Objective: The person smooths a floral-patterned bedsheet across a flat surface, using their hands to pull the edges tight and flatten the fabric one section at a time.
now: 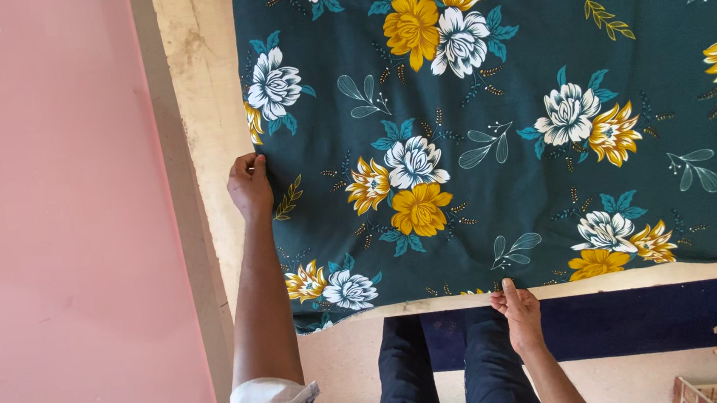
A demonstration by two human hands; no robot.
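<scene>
Dark teal cloth (506, 122) printed with yellow and white flowers lies spread flat over a pale worktable (205, 94), its soft weave smooth across the middle and its near edge running straight along the table's front. At the left edge the person's left hand (250, 184) is closed, pinching the hem as if to hold the sheet taut and square, while the right hand (519, 308) presses open-fingered, flat on the near hem, apparently to pin it in place. A pink wall (53, 225) rises at left (the person's dark trousers (440, 366) show below).
</scene>
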